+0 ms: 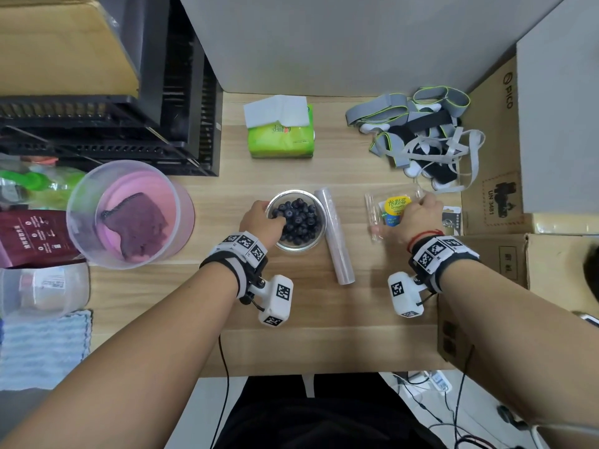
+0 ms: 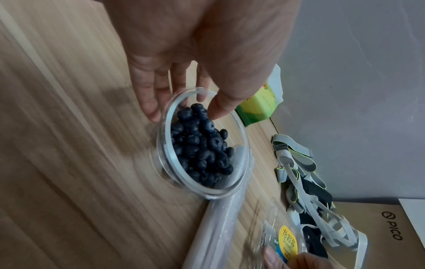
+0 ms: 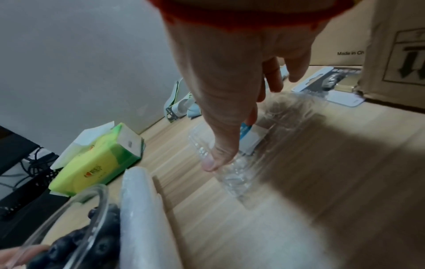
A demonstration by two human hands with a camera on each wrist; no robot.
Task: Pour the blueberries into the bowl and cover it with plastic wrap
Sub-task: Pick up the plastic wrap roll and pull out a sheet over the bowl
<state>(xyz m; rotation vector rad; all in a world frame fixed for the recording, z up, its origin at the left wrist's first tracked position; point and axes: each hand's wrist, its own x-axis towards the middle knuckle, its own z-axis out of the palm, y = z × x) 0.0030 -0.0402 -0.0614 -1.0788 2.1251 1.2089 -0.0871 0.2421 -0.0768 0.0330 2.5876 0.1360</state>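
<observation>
A clear glass bowl (image 1: pixel 301 248) full of blueberries (image 1: pixel 298 218) stands at the table's middle. My left hand (image 1: pixel 270 215) pinches its left rim, thumb (image 2: pixel 218 111) inside over the berries and fingers (image 2: pixel 149 105) outside the glass (image 2: pixel 220 193). A roll of plastic wrap (image 1: pixel 334 234) lies right beside the bowl, also seen as the roll (image 2: pixel 214 227) and the roll (image 3: pixel 142 209). Further right, my right hand (image 1: pixel 411 205) grips an empty clear clamshell box (image 1: pixel 392 205) with a yellow label; thumb (image 3: pixel 211 162) on its near edge, fingers (image 3: pixel 273 83) over its far side.
A green tissue pack (image 1: pixel 280 131) lies behind the bowl. A heap of grey straps (image 1: pixel 421 134) sits at the back right, cardboard boxes (image 1: pixel 492 157) line the right edge. A plastic tub (image 1: pixel 129 212) and black rack (image 1: pixel 97 124) stand left.
</observation>
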